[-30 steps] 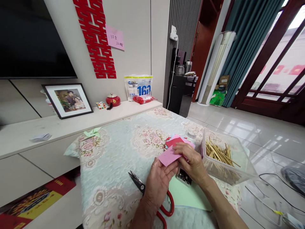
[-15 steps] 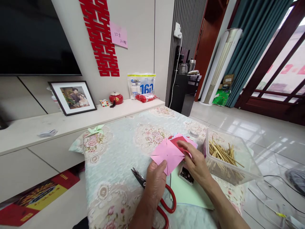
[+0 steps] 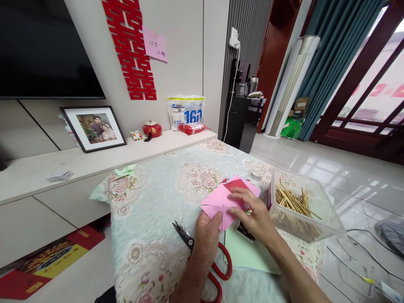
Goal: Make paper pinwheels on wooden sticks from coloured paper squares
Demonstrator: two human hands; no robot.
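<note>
A pink paper square [image 3: 214, 202] with slits running in from its corners is held over the table. My left hand [image 3: 207, 233] pinches its lower edge between thumb and fingers. From the right, my right hand [image 3: 252, 212] grips the same sheet, thumb on its face and fingers across the upper right part. Behind it lie more sheets, among them a red one [image 3: 236, 183]. Under my left hand and forearm are scissors [image 3: 222, 265] with red handles, partly covered. A small box of dark bits [image 3: 245, 231] sits below my right hand, on light green paper [image 3: 252, 254].
A clear plastic bin [image 3: 311, 227] of thin wooden sticks [image 3: 293, 202] stands at the right. A green paper pinwheel [image 3: 125, 171] lies at the table's far left, and a round clear container [image 3: 257, 172] near the back right. A flowered cloth [image 3: 164, 185] covers the table.
My right hand has shifted left onto the pink square; its thumb and fingers now lie over the paper's right side. My left hand keeps its hold.
</note>
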